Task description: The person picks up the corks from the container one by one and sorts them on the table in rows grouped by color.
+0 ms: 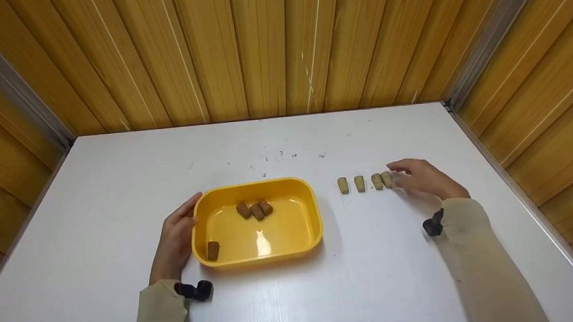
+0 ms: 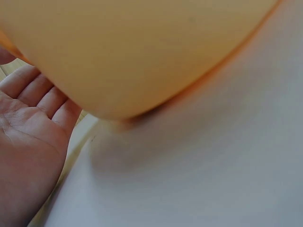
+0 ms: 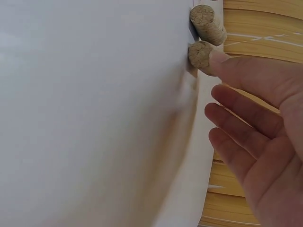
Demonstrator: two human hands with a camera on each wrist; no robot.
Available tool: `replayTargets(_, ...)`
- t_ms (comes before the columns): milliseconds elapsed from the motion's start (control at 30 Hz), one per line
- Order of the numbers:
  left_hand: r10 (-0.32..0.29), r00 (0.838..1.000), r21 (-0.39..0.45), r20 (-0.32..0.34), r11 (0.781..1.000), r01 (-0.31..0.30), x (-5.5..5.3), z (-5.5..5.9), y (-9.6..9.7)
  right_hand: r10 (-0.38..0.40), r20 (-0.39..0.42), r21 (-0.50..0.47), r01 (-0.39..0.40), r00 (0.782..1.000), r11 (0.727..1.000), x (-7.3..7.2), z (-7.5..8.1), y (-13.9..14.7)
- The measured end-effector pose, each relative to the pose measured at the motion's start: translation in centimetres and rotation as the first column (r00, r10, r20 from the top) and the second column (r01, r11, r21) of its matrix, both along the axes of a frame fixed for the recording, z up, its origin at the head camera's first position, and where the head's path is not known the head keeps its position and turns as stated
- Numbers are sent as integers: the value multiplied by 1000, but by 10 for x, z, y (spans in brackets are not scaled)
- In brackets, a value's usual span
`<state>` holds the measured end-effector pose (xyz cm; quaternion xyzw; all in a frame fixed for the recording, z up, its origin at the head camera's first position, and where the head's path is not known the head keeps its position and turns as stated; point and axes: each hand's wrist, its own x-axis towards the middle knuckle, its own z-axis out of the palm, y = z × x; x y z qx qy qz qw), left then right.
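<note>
My left hand (image 1: 174, 232) holds the left side of a yellow plastic tray (image 1: 315, 214), thumb at the rim and fingers along the outer wall. In the left wrist view the palm (image 2: 31, 142) shows beside the tray's side (image 2: 128, 52); the fingertips are hidden. Three brown corks (image 1: 257, 211) lie grouped inside, and another brown cork (image 1: 213, 250) is in the near-left corner. Right of the tray, my right hand (image 1: 422, 178) pinches the rightmost pale cork (image 1: 386, 179). The right wrist view shows the thumb (image 3: 251, 75) against that cork (image 3: 201, 56); the index finger is hidden.
A pale cork (image 1: 377, 181) stands right beside the pinched one. Two more pale corks, one inner (image 1: 359, 184) and one outer (image 1: 343, 185), are spaced to the left in the row. The white table (image 1: 118, 176) meets wood-patterned walls (image 1: 260, 53) behind and at both sides.
</note>
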<state>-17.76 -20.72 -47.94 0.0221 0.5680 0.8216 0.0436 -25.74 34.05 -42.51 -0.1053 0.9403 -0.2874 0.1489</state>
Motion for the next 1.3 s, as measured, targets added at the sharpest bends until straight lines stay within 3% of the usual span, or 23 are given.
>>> replayTargets(567,20,1000,-21,5,1000,-20,1,1,1,26,-31,3,-26,999,1000,-6,24,-29)
replayTargets(833,12,1000,-31,-1,999,-12,0,2,2,75,-100,-57,-81,992,995,-5,34,-46)
replayTargets(1300,4,1000,-16,-11,1000,-4,0,1,0,154,-111,-31,-158,982,987,-3,54,-89)
